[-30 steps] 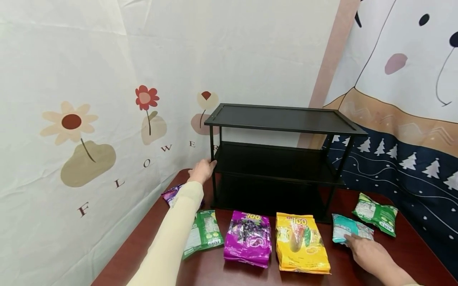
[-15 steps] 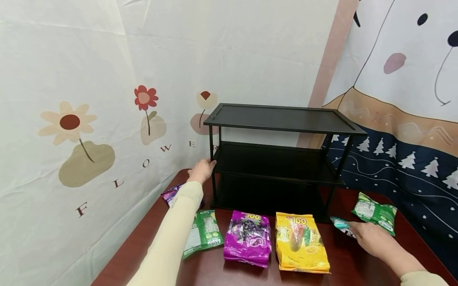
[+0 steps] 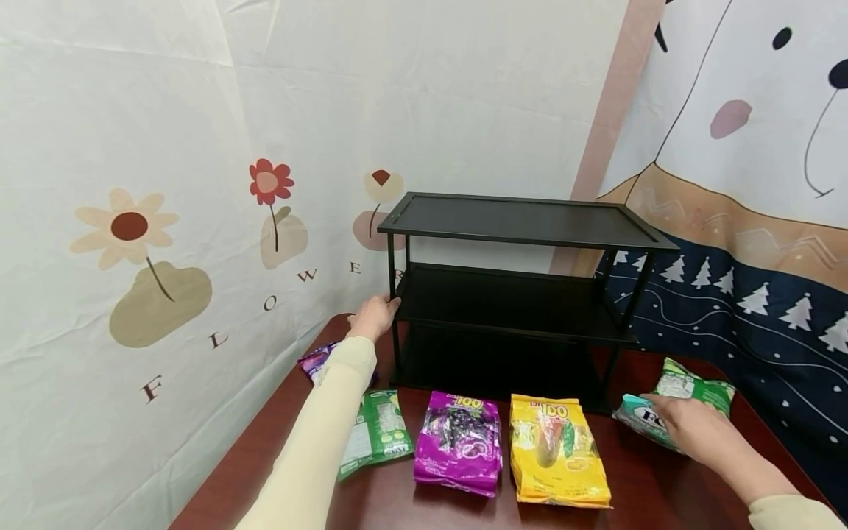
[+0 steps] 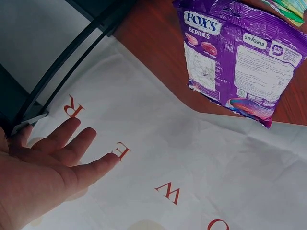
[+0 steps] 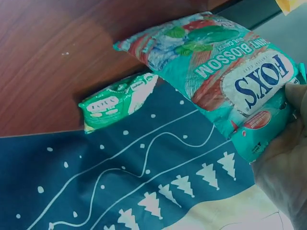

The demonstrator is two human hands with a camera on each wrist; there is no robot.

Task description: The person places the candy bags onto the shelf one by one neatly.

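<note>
My right hand (image 3: pixel 695 434) holds a teal Fox's candy bag (image 3: pixel 648 419) by one end, at the table's right side. In the right wrist view the bag's printed front (image 5: pixel 240 79) shows, with the thumb on its end. My left hand (image 3: pixel 374 318) grips the black three-tier rack (image 3: pixel 503 298) at its left side, by the front post and middle shelf edge. In the left wrist view the index finger and thumb meet the shelf edge, while the other fingers (image 4: pixel 91 170) are spread off it. The thumb is mostly out of view there.
On the table (image 3: pixel 464 511) before the rack lie a green bag (image 3: pixel 384 430), a purple bag (image 3: pixel 458 445) and a yellow bag (image 3: pixel 559 453). A purple Fox's bag (image 4: pixel 240 57) lies beside the left forearm. Another green bag (image 3: pixel 682 383) lies behind my right hand.
The right hand has taken hold of the teal bag and turned it so its lettered front shows, tilted up. My left hand stays on the rack.
</note>
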